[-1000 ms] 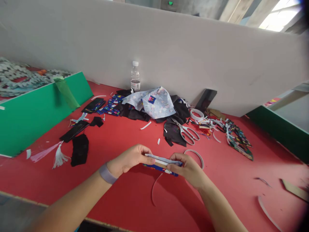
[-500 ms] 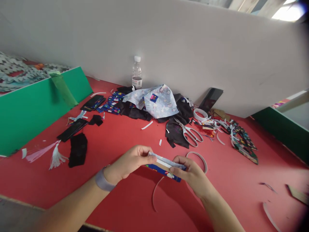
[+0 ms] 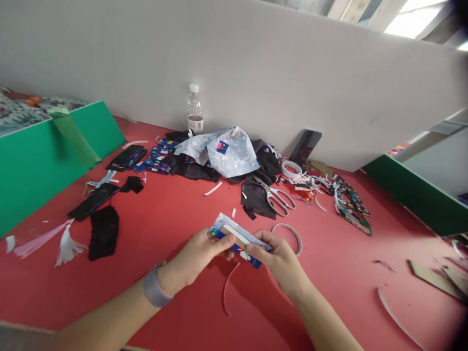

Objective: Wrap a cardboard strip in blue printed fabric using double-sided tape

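The red felt-covered surface point(image 3: 175, 312) takes up most of the view. At twelve o'clock from the hands a heap of pale blue printed cloth point(image 3: 228, 153) lies on black scraps.

The left hand point(image 3: 193, 258) and the right hand point(image 3: 280, 258) meet just above the near middle of the surface. Between them they hold a small flat piece wrapped in pale blue and dark blue printed fabric point(image 3: 237, 239). The left fingers pinch its nine o'clock end and the right fingers pinch its three o'clock end.

Half a second ago the piece lay almost edge-on to the camera. Now its far edge is tipped up, so a tan card strip shows on its face. It is clear of the surface, so the handling is judged to be mid-way.

White-handled scissors point(image 3: 277, 198) lie at one o'clock. A white tape loop point(image 3: 287, 225) lies just beyond the right hand.
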The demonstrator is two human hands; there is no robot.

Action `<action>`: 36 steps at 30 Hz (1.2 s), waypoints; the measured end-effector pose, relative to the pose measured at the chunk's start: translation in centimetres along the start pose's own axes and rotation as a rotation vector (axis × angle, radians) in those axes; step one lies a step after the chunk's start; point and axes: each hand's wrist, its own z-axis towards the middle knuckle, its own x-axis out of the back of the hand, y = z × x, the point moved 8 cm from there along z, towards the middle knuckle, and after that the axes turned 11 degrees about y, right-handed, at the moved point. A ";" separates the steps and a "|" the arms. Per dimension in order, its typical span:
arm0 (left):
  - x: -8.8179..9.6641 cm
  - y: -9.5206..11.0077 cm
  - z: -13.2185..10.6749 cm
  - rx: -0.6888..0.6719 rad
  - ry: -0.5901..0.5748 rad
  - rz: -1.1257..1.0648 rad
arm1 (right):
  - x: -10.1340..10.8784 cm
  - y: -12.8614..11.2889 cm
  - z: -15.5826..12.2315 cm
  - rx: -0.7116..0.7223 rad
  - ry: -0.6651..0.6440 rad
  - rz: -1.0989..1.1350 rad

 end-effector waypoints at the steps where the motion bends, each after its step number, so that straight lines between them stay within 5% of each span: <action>1: 0.2 0.0 0.1 -0.014 0.042 -0.008 | 0.0 -0.3 -0.1 0.034 0.004 -0.028; 5: 1.2 0.5 0.3 -0.019 0.147 -0.134 | -0.2 -1.2 -0.2 0.162 -0.040 -0.104; 11: 2.1 0.4 0.3 0.018 0.220 -0.258 | 0.2 -0.6 0.0 0.090 -0.027 -0.057; 21: 1.0 0.7 0.2 -0.013 0.117 -0.329 | 0.7 -0.3 0.3 0.057 0.071 0.179; 36: 0.2 3.7 -1.2 -0.138 0.213 0.080 | 0.8 -2.6 -0.4 0.232 -0.028 -0.059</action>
